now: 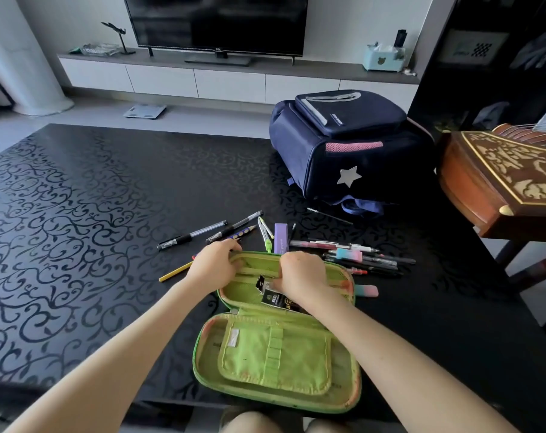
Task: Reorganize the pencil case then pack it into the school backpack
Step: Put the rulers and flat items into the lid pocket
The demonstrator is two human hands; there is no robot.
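- A green pencil case (278, 348) lies unzipped and spread flat on the black patterned counter (77, 214), close to the person's edge, its near half showing a pocket with elastic loops.
- The left hand (215, 265) rests on the far-left rim of the case's far half, fingers curled over the edge; its grip looks closed on the rim, though the fingertips are partly hidden.
- The right hand (299, 273) sits in the middle of that far half, fingers bent down into the inner pocket; whether its grip pinches anything there cannot be told.
- A black printed packet (273, 296) pokes out of the far half just beside the right wrist.
- Loose stationery lies beyond the case: two black gel pens (192, 235) to the left, a yellow pencil (174, 272) near the left wrist, a green compass (266, 235), a purple box (281, 237), and a heap of pens (359, 257) on the right.
- A pink-and-blue eraser (367, 290) touches the case's right edge.
- The navy backpack (349, 148), with a silver star, stands farther back on the counter's right side, well apart from the case.
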